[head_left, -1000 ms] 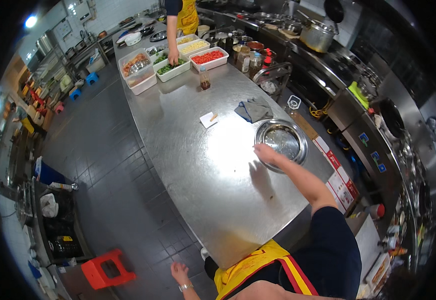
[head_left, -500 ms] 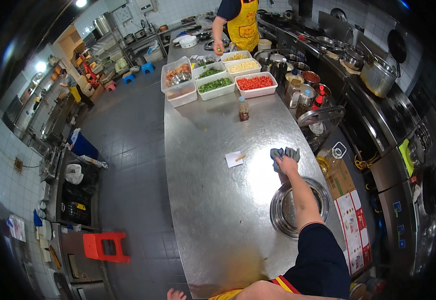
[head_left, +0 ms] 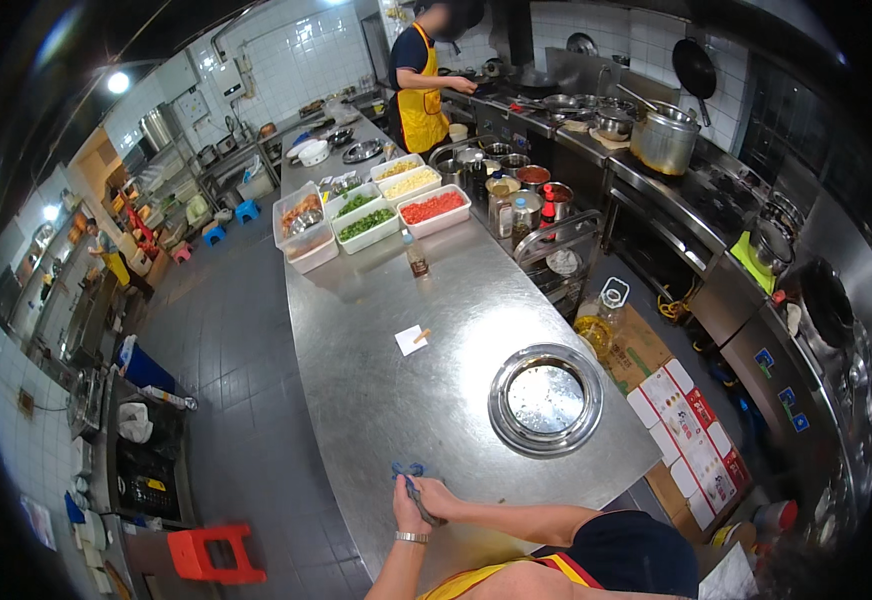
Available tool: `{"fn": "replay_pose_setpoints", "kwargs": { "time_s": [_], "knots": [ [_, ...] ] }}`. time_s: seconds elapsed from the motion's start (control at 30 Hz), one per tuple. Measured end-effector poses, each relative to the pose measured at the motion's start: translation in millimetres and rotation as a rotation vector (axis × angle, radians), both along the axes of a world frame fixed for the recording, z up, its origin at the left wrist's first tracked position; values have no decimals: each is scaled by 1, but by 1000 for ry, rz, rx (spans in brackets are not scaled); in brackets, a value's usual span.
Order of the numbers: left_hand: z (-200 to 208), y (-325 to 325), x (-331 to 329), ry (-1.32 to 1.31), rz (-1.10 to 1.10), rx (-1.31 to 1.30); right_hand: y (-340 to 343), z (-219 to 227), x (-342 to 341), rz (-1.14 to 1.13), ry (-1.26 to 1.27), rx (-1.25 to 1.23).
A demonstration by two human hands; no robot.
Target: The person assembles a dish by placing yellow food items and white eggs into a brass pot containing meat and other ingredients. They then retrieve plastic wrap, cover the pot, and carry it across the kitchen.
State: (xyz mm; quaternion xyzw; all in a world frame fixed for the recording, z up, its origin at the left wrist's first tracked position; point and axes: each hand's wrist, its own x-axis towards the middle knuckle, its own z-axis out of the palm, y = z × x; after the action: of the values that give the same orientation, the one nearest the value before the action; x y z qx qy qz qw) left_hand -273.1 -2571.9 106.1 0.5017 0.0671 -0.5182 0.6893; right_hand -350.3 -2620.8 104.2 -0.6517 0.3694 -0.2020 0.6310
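Close to my body, over the near left edge of the steel table [head_left: 376, 420], a blue-grey cloth [head_left: 408, 469] is bunched between both hands. My left hand [head_left: 409, 508], with a metal-band watch on its wrist, is closed around it. Pressed up against it, my right hand [head_left: 437, 497] grips the same cloth, part of which is hidden by the fingers. To the right of them lies a round, shiny steel dish [head_left: 546, 398] with a wide rim. A white paper slip [head_left: 409, 343] with a small tan piece on it rests farther up the table.
A small bottle [head_left: 416, 258] stands mid-table before white tubs of chopped red [head_left: 433, 207] and green food. Flattened cartons [head_left: 691, 430] lie right of the table; a red stool [head_left: 214, 555] is on the left floor. A co-worker in a yellow apron [head_left: 423, 95] stands at the stove.
My right hand has brought the cloth from beyond the dish back toward me, where my left hand now holds it too. The co-worker has turned to the stove. My view has shifted.
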Motion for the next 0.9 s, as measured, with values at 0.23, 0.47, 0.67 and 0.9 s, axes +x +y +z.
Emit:
{"fn": "replay_pose_setpoints", "kwargs": {
  "time_s": [0.23,0.47,0.67,0.9],
  "knots": [
    [2,44,-6,-430,73,-133,54,4,0,-125,-106,-162],
    [-7,50,-19,-389,82,-5,70,15,-30,-52,-23,-206],
    [17,58,-36,-481,-26,-47,74,17,-51,-87,-52,-315],
    [3,63,-30,-986,-456,351,84,30,-66,-66,37,-194]
  ]
}}
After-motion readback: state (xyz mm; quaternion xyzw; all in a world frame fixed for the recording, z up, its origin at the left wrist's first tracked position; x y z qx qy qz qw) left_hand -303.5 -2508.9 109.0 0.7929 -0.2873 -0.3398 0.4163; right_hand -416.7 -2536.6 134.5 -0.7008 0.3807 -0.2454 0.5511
